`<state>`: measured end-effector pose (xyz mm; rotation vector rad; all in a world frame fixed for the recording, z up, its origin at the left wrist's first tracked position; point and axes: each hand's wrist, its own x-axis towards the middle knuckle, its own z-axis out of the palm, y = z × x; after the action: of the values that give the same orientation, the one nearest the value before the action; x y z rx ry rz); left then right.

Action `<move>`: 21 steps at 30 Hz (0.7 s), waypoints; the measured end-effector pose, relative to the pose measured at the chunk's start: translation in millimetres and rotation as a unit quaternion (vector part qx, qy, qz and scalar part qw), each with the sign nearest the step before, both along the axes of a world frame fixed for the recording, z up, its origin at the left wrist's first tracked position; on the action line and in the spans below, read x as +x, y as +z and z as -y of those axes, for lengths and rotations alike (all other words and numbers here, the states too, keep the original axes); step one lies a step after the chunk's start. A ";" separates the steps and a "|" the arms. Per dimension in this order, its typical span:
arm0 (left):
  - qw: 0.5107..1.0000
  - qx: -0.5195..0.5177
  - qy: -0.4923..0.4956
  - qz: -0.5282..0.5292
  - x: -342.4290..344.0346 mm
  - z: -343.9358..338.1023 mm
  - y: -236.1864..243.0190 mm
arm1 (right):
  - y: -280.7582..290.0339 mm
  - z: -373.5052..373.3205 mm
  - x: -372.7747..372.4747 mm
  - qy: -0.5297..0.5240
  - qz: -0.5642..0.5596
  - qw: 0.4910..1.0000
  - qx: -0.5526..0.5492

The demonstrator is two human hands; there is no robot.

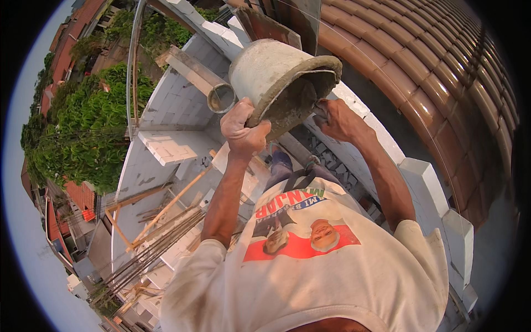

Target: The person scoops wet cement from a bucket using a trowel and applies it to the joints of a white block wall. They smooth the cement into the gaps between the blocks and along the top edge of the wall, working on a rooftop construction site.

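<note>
Bright daylight, white glare on brown roof tiles (pixel 415 72), shade inside the bucket (pixel 268 66), strong fisheye bending, black corners

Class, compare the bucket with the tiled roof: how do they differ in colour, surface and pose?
Colour: the bucket is pale grey, while the roof is brown.
Surface: the bucket is dull and crusted around its rim; the roof is glossy, in overlapping rows.
Pose: the bucket is tipped, gripped by the left hand; the roof slopes beside the wall, untouched.
Shared: both show curved surfaces.

Building site – unfinished white block walls (pixel 172 102)
</note>
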<state>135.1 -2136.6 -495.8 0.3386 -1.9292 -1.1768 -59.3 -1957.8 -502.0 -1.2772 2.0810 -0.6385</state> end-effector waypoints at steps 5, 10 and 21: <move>0.993 0.112 -0.044 -0.019 -0.4 -3.8 18.8 | 6.3 -13.2 2.6 -0.038 0.170 0.985 0.012; 0.978 0.207 -0.026 -0.027 -6.7 -11.1 5.1 | -26.8 -22.7 36.8 -0.079 0.263 0.961 -0.035; 0.890 0.446 0.049 -0.076 -27.8 -31.6 -73.2 | -40.2 -35.2 61.9 -0.169 0.455 0.874 -0.014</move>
<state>107.4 -2105.1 -569.0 0.7809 -1.1087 -1.9041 2.5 -1922.6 -542.2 -0.4288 1.4677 -1.1537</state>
